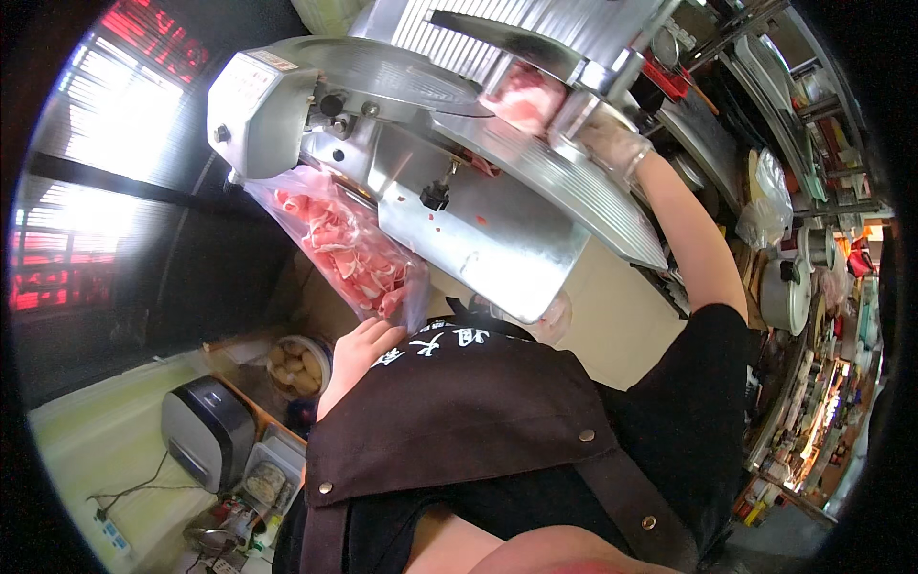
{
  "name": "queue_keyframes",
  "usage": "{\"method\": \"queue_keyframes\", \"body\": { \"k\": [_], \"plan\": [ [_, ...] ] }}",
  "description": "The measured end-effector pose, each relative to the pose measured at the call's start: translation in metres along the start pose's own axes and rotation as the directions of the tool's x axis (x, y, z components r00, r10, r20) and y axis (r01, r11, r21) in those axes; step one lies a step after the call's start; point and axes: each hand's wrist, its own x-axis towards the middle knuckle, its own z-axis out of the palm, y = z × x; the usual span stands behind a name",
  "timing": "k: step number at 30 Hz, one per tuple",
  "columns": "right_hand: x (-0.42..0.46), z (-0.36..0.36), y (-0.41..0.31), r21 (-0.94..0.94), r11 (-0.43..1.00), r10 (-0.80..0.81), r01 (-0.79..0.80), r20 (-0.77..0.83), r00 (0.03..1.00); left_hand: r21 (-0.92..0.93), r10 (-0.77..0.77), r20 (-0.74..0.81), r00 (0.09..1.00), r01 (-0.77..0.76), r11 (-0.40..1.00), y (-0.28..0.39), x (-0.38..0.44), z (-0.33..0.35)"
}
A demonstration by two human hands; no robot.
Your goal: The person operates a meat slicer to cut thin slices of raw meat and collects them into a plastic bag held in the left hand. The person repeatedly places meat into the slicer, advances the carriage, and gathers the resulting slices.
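A metal meat slicer stands before me, its round blade at the upper middle. Against the blade, on the ribbed carriage, lies a block of red and white meat. My right hand, in a clear plastic glove, is closed around the metal pusher beside the meat. My left hand is ungloved and grips the lower edge of a clear plastic bag. Thin curled meat slices fill much of the bag, which hangs at the slicer's left. Small meat scraps dot the steel tray.
Lower left are a bucket of potatoes, a grey and black appliance and a plastic tub. Along the right run shelves with a lidded pot, a plastic bag and a red basket.
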Motion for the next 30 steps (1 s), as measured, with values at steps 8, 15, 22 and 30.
{"method": "queue_keyframes", "body": {
  "k": [8,15,22,30],
  "plan": [
    [0.052,0.015,-0.007,0.276,0.948,-0.194,0.161,0.096,0.976,-0.014,-0.096,-0.090,0.991,0.095,0.995,0.009,-0.008,0.000],
    [-0.075,0.014,0.071,0.338,0.893,-0.299,0.298,-0.051,0.953,-0.075,-0.011,-0.112,0.994,0.003,0.997,-0.001,0.007,0.007],
    [-0.137,0.029,0.062,0.584,0.811,0.176,-0.044,-0.172,0.969,-0.083,0.100,-0.002,0.995,-0.099,0.992,-0.001,0.033,-0.004],
    [-0.140,0.092,0.134,0.901,0.429,0.555,0.055,-0.311,0.772,-0.114,0.162,0.008,0.987,-0.160,0.980,-0.017,0.034,-0.003]
  ]
}}
